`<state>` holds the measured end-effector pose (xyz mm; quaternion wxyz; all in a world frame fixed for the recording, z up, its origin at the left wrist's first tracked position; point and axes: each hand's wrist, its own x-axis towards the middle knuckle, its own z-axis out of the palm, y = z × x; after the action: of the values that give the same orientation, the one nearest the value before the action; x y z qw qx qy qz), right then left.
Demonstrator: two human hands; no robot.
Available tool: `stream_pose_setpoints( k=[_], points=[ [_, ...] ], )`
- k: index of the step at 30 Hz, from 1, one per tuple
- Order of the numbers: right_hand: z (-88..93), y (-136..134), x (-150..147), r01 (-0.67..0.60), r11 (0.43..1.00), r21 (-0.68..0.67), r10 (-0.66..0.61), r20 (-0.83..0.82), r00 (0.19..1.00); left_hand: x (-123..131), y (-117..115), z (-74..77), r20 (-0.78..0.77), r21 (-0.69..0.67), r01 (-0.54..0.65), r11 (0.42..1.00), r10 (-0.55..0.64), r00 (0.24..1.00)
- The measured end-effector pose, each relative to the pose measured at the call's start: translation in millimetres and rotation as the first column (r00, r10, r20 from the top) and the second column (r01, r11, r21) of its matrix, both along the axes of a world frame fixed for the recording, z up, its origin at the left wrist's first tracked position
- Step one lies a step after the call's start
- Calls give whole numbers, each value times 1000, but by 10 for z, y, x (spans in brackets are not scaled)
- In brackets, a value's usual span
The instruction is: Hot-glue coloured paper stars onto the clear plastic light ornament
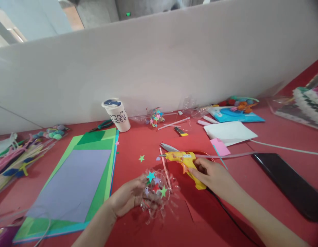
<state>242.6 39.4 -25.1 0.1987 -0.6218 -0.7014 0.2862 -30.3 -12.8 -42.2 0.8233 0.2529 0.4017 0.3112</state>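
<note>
My left hand (129, 196) is closed round a clear plastic piece (157, 199) with a frilly, fringed edge, and colored paper stars show on it. Among them are a turquoise star (150, 176) and a green star (163, 192). In my right hand (212, 175) is a yellow hot glue gun (183, 158), its nozzle pointing left above the red table, with a glue stick out of its back. Just behind the gun lie scissors (169, 147), partly hidden. A loose light-green star (141, 158) rests on the red surface beyond my left hand.
Colored paper sheets (74, 181) lie on the left, with a white cup (117, 116) behind them. A utility knife (181, 131) and a star-covered ornament (156, 118) sit toward the white partition (159, 68). A black phone-like slab (287, 185) lies right.
</note>
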Motion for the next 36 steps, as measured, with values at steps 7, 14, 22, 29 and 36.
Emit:
stream_pose_setpoints(
  k=[7, 14, 22, 29, 36],
  points=[
    [-69, 28, 47, 4, 1000, -4, -4, -1, 1000, -216, 45, 308, 115, 65, -243, 968, 234, 965],
    [-47, -55, -42, -69, 998, -13, 69, 22, 997, -189, 512, 502, 197, 150, -599, 787, 570, 798],
    [-51, -197, -254, -154, 987, -37, 157, 99, 983, 49, 1155, 221, 215, 148, -677, 721, 645, 733],
    [-201, -333, -331, -196, 974, -117, 205, 76, 976, 41, 1166, 384, 298, 119, -636, 763, 584, 755],
    [237, -82, -321, -132, 990, -41, 124, -154, 980, 80, 915, 813, 346, 85, -410, 908, 359, 867]
  ],
)
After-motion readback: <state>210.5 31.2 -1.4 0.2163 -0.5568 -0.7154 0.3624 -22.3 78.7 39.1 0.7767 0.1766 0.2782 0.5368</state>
